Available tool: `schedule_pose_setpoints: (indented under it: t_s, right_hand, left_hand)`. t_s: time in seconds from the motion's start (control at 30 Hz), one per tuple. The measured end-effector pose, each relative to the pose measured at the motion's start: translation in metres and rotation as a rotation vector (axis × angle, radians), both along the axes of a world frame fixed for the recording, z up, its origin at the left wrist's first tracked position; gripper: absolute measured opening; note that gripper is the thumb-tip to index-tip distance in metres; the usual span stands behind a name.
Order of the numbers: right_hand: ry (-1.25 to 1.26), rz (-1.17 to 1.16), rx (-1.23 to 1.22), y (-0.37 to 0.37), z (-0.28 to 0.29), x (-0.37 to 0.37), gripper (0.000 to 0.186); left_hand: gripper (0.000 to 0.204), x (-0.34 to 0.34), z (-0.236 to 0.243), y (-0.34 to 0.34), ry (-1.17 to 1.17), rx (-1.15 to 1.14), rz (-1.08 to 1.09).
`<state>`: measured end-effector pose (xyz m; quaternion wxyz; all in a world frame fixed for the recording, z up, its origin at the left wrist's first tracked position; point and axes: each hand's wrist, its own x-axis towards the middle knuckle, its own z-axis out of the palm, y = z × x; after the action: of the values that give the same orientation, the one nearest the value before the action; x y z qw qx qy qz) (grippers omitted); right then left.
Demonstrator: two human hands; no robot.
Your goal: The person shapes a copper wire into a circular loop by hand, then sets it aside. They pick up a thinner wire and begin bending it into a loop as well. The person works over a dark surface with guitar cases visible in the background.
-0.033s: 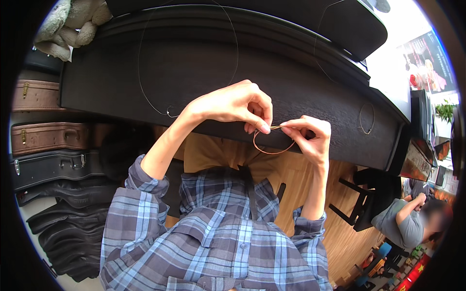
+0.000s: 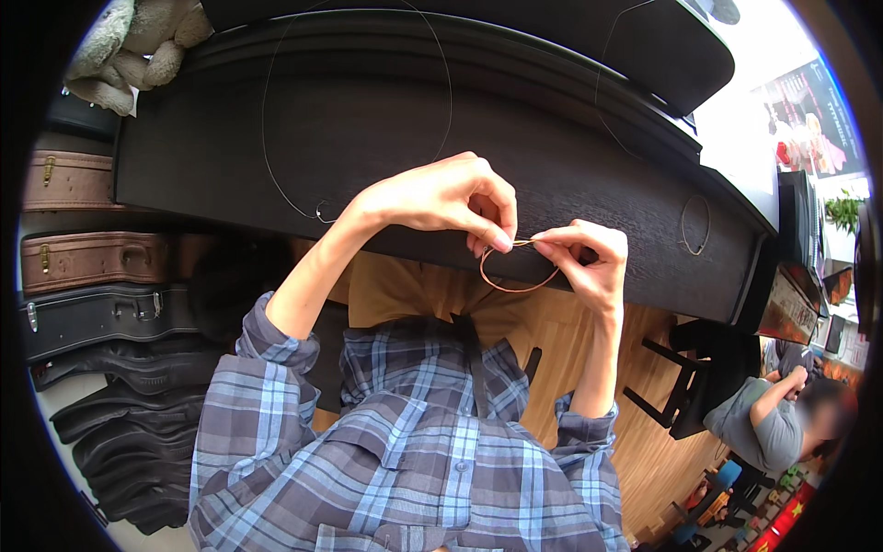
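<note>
A coiled copper-coloured wire string (image 2: pixel 518 288) hangs between my two hands at the front edge of a dark wooden piano top (image 2: pixel 552 175). My left hand (image 2: pixel 446 202) pinches the coil's upper part between thumb and fingertips, the other fingers curled. My right hand (image 2: pixel 593 262) pinches it a little to the right, thumb against index finger. Fine silvery strings (image 2: pixel 451 83) lie in wide loops on the dark surface beyond my hands, with a smaller coil (image 2: pixel 707 221) to the right.
A plush toy (image 2: pixel 138 55) sits upper left. Brown cases (image 2: pixel 101 258), a black case (image 2: pixel 110 313) and several soft black bags (image 2: pixel 129 414) are stacked at left. A black stool (image 2: pixel 685 377) stands at right, near a person in grey (image 2: pixel 754 423). A plant (image 2: pixel 842 212) is far right.
</note>
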<state>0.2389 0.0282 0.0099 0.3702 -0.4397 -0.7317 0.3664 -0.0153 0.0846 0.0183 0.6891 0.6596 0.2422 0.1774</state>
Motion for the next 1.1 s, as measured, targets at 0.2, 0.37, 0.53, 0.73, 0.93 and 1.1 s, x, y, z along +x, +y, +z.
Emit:
schedule_pose_setpoints:
  t_s: [0.2, 0.37, 0.53, 0.73, 0.93, 1.1]
  right_hand:
    - [0.031, 0.007, 0.057, 0.004, 0.000, 0.001, 0.018]
    - [0.007, -0.041, 0.061, 0.003, -0.002, 0.000, 0.019]
    - [-0.029, -0.044, 0.097, 0.003, -0.002, 0.000, 0.021]
    - [-0.149, -0.023, 0.188, 0.006, -0.005, -0.004, 0.018]
    - [-0.315, -0.037, 0.436, 0.007, -0.009, -0.011, 0.012]
    - [-0.393, -0.032, 0.418, 0.004, -0.005, -0.017, 0.018]
  left_hand:
    - [0.018, -0.002, -0.005, 0.006, -0.130, 0.038, -0.041]
    - [0.008, 0.003, 0.002, -0.006, 0.042, 0.204, 0.094]
    - [0.004, 0.015, 0.006, -0.019, 0.195, 0.744, 0.256]
    - [0.018, 0.018, 0.009, -0.025, 0.415, 0.962, 0.415]
    - [0.019, 0.019, 0.002, -0.028, 0.451, 0.932, 0.455]
    - [0.019, 0.021, -0.005, -0.029, 0.400, 0.870, 0.535]
